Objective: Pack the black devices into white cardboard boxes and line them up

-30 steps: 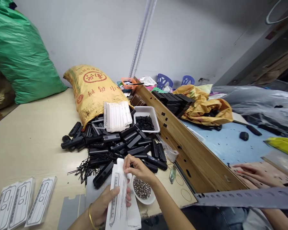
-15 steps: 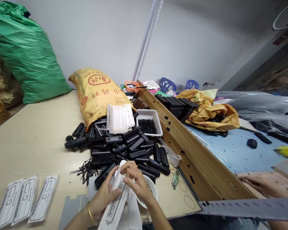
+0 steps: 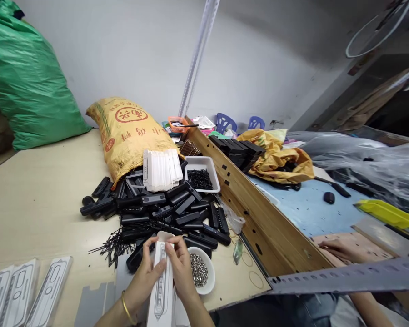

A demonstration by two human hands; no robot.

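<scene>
A long white printed cardboard box (image 3: 161, 290) stands between my hands, its top flap raised at the far end. My left hand (image 3: 149, 271) wraps its left side, the thumb on the printed face. My right hand (image 3: 180, 263) grips the right edge near the top, fingers bent. Just beyond lies a heap of black plastic comb-like tools (image 3: 187, 218). To the right of my right hand, a white bowl (image 3: 209, 282) holds small shiny metal parts (image 3: 198, 270). More white box material lies partly hidden beneath my hands.
Several white boxes (image 3: 49, 290) lie at the left, near grey flat plates (image 3: 90, 305). Flattened white cartons (image 3: 162, 170) lean by a yellow sack (image 3: 132, 136). A white tray (image 3: 215, 179) holds black pins. A wooden divider (image 3: 238, 200) borders the right; beyond it shows another person's hand (image 3: 341, 250).
The box has turned more upright, and both hands now grip its sides near the top. My right hand has moved off the bowl, showing the metal parts. The whole view has shifted.
</scene>
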